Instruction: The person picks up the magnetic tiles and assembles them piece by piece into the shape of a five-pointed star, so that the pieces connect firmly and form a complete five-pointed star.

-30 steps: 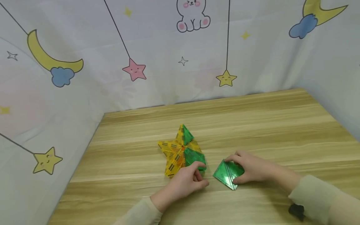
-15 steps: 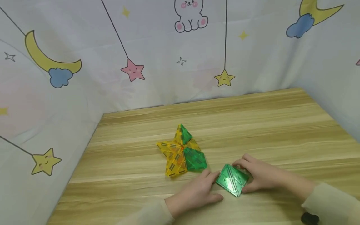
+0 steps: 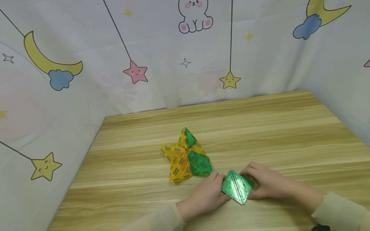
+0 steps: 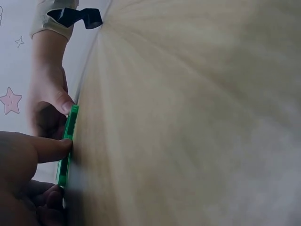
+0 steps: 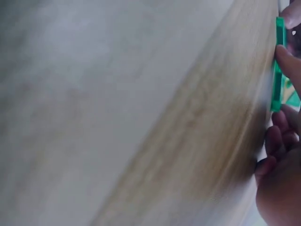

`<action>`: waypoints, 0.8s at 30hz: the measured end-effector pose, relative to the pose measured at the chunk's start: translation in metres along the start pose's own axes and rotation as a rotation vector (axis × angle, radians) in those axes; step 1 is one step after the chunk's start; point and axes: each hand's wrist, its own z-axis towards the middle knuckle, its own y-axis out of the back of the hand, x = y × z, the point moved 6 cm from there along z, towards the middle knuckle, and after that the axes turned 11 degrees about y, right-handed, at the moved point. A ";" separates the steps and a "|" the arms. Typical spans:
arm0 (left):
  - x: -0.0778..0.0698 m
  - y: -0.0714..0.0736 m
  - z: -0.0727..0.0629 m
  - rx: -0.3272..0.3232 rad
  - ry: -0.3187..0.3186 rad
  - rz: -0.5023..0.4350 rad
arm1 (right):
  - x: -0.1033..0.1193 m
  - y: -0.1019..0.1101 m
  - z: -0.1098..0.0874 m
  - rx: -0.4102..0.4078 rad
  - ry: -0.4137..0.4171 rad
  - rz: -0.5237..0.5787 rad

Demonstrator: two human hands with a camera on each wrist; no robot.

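Two see-through green triangular magnetic tiles [image 3: 233, 185] lie side by side, edge against edge, as a diamond at the front of the table. My left hand [image 3: 206, 195] holds the left side between thumb and fingers. The right side is gripped the same way by my right hand [image 3: 267, 181]. Edge-on in the left wrist view, the green tiles [image 4: 70, 123] are a little bent at their seam. Just up and left of my hands lies a star-like shape [image 3: 178, 160] of yellow, orange and green magnetic tiles. My fingertips under the tiles are partly hidden.
The wood-grain table [image 3: 268, 128] reaches back to a white cloth [image 3: 162, 38] printed with stars, moons and a bear, which also hangs at both sides. A black wrist strap piece [image 3: 321, 227] shows at the right sleeve.
My left hand has moved right, from beside the star shape to the green tiles, and now holds their left side. The tiles have shifted slightly toward me with my right hand.
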 end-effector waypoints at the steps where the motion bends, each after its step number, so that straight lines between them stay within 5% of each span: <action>1: 0.000 0.000 0.000 0.001 0.006 0.001 | 0.000 0.000 0.000 0.001 0.004 0.004; 11: 0.002 0.000 -0.001 0.050 0.047 -0.135 | 0.000 -0.002 -0.003 -0.032 -0.028 0.053; 19: 0.013 0.001 0.004 0.168 0.198 -0.645 | -0.006 -0.003 0.005 -0.040 -0.152 0.497; 24: 0.018 0.016 0.006 0.122 0.220 -0.752 | -0.009 0.001 0.023 -0.062 -0.190 0.737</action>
